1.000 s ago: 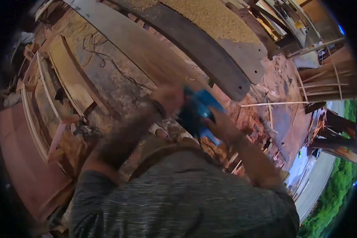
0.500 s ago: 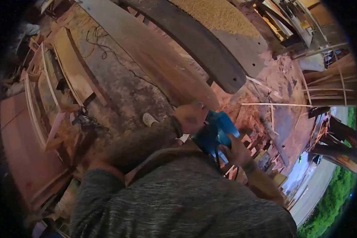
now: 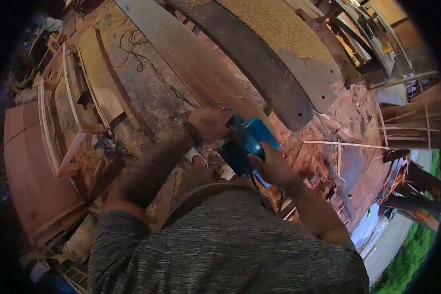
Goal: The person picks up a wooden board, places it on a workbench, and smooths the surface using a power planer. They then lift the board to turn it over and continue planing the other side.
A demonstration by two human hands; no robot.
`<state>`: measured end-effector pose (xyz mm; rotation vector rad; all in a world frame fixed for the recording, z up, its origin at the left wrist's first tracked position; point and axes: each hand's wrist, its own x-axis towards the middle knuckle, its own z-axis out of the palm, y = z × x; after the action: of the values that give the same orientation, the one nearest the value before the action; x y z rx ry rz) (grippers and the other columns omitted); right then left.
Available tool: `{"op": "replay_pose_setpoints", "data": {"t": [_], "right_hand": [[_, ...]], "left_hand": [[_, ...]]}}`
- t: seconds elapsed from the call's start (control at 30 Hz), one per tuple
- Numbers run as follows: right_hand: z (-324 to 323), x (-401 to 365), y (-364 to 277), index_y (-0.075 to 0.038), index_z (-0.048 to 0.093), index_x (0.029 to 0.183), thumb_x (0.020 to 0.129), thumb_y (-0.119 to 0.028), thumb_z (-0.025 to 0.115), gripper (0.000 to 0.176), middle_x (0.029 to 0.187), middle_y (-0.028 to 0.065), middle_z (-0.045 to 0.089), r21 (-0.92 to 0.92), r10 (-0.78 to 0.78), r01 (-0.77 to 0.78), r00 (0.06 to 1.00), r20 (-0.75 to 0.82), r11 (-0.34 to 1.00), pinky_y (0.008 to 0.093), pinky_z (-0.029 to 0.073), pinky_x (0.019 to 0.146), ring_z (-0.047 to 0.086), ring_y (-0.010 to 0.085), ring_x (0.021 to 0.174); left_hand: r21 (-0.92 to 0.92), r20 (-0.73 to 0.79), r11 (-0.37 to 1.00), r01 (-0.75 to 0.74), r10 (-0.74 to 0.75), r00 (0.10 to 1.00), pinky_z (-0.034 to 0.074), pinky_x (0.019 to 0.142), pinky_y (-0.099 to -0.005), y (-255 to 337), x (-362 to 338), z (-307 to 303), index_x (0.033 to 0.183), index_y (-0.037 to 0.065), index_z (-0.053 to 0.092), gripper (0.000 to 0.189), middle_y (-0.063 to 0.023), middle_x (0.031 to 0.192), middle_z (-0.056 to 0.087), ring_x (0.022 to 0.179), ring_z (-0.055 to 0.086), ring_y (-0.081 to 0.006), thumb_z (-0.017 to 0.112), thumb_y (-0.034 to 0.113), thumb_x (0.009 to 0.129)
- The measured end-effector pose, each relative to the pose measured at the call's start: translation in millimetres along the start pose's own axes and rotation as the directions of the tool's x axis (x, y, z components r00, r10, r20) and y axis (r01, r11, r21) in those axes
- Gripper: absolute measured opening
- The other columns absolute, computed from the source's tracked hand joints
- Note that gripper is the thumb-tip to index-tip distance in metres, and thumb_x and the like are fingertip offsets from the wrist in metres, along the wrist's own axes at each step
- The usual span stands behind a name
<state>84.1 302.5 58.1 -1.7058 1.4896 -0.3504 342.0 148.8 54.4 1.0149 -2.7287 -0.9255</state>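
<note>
A teal-blue electric hand planer point(image 3: 256, 136) is held in front of my body, overlapping the near end of a long wooden board point(image 3: 201, 73). My left hand point(image 3: 210, 122), slightly blurred, is closed around the planer's far left part. On its right side, my right hand point(image 3: 272, 166) grips the body, thumb over the top. A dark cord hangs from the planer toward my shirt. The planer's underside is hidden.
A dark plank point(image 3: 259, 59) with a hole near its end lies alongside, beside another plank covered in sawdust point(image 3: 284, 29). Curved wooden pieces point(image 3: 103, 73) lie left, near a loose cable point(image 3: 137, 54). Thin strips point(image 3: 345, 143) and offcuts litter the floor at right.
Both hands have moved the planer left and slightly up in view, farther over the board from its near end. The surroundings have shifted slightly right as my head moved.
</note>
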Motion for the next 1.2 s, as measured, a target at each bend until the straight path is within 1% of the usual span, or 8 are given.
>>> {"op": "replay_pose_setpoints", "data": {"t": [0.1,0.17,0.47,0.67,0.87,0.97,1.1,1.2], "right_hand": [[7.0,25.3,-11.8,0.005,0.055,0.120,0.106,-0.055,0.060,0.062,0.097,0.0315,0.065,0.027,-0.120,0.123,0.988,-0.093,0.992,0.0549,0.052,0.079,0.066,0.0501,0.090],[7.3,44.1,-25.3,0.006,0.055,0.120,0.107,-0.055,0.059,0.062,0.096,0.0314,0.065,0.023,-0.097,0.099,0.992,-0.081,0.995,0.0546,0.052,0.079,0.066,0.0501,0.089],[11.3,140.3,-75.7,0.009,0.057,0.119,0.107,-0.055,0.059,0.065,0.101,0.0355,0.066,-0.029,-0.071,0.068,0.991,-0.115,0.997,0.0547,0.052,0.085,0.067,0.0504,0.096],[24.4,199.1,-90.4,0.007,0.059,0.119,0.106,-0.052,0.062,0.061,0.104,0.0338,0.067,-0.039,-0.125,0.120,0.974,-0.189,0.992,0.0527,0.052,0.083,0.067,0.0498,0.099],[21.3,249.6,-128.8,0.006,0.060,0.113,0.106,-0.053,0.061,0.059,0.103,0.0345,0.068,-0.012,-0.115,0.115,0.978,-0.172,0.993,0.0538,0.052,0.082,0.067,0.0513,0.096],[24.1,278.3,-144.7,0.006,0.059,0.108,0.106,-0.056,0.059,0.061,0.097,0.0347,0.067,0.024,-0.088,0.094,0.980,-0.181,0.995,0.0548,0.052,0.080,0.066,0.0519,0.092],[25.7,309.3,-168.3,0.005,0.059,0.107,0.105,-0.061,0.058,0.066,0.093,0.0339,0.065,-0.015,-0.132,0.133,0.953,-0.274,0.991,0.0548,0.050,0.079,0.067,0.0505,0.091],[16.9,332.5,-185.3,0.005,0.060,0.107,0.105,-0.062,0.058,0.068,0.098,0.0347,0.067,-0.050,-0.071,0.063,0.984,-0.164,0.997,0.0549,0.051,0.082,0.068,0.0501,0.095]], "left_hand": [[0.008,0.006,1.000,-0.003,0.003,1.000,0.054,0.099,-0.0535,-31.6,3.2,-7.6,0.143,0.008,0.057,0.055,-0.0240,0.126,0.069,0.121,0.066,-0.0438,0.072,0.036,0.098],[-0.013,0.071,0.998,0.058,-0.057,0.996,0.052,0.102,-0.0536,-31.9,2.4,-36.1,0.146,0.009,0.056,0.056,-0.0241,0.128,0.069,0.123,0.065,-0.0443,0.072,0.035,0.098],[0.073,-0.177,0.993,-0.089,0.100,0.979,0.052,0.105,-0.0524,-149.2,14.2,-64.7,0.150,0.010,0.055,0.058,-0.0250,0.133,0.068,0.124,0.064,-0.0442,0.073,0.030,0.099],[0.086,-0.120,0.990,-0.112,0.122,0.985,0.051,0.106,-0.0532,-206.5,21.8,-100.3,0.150,0.010,0.056,0.059,-0.0244,0.132,0.067,0.125,0.062,-0.0448,0.075,0.030,0.097],[0.125,-0.274,0.974,-0.190,0.218,0.937,0.054,0.099,-0.0534,-265.2,26.5,-124.4,0.138,0.014,0.061,0.053,-0.0225,0.122,0.068,0.116,0.065,-0.0450,0.077,0.032,0.090],[0.129,-0.078,0.991,-0.035,0.045,0.996,0.048,0.110,-0.0531,-279.1,31.4,-154.1,0.149,0.010,0.057,0.058,-0.0244,0.138,0.063,0.127,0.059,-0.0456,0.072,0.036,0.099],[0.118,-0.079,0.991,-0.058,0.068,0.995,0.048,0.109,-0.0536,-299.4,31.8,-189.1,0.148,0.009,0.058,0.059,-0.0246,0.136,0.064,0.127,0.060,-0.0449,0.075,0.036,0.097],[0.102,-0.081,0.995,-0.024,0.033,0.996,0.052,0.104,-0.0531,-317.3,35.6,-205.9,0.146,0.009,0.059,0.059,-0.0238,0.135,0.066,0.123,0.063,-0.0449,0.077,0.035,0.096]]}}
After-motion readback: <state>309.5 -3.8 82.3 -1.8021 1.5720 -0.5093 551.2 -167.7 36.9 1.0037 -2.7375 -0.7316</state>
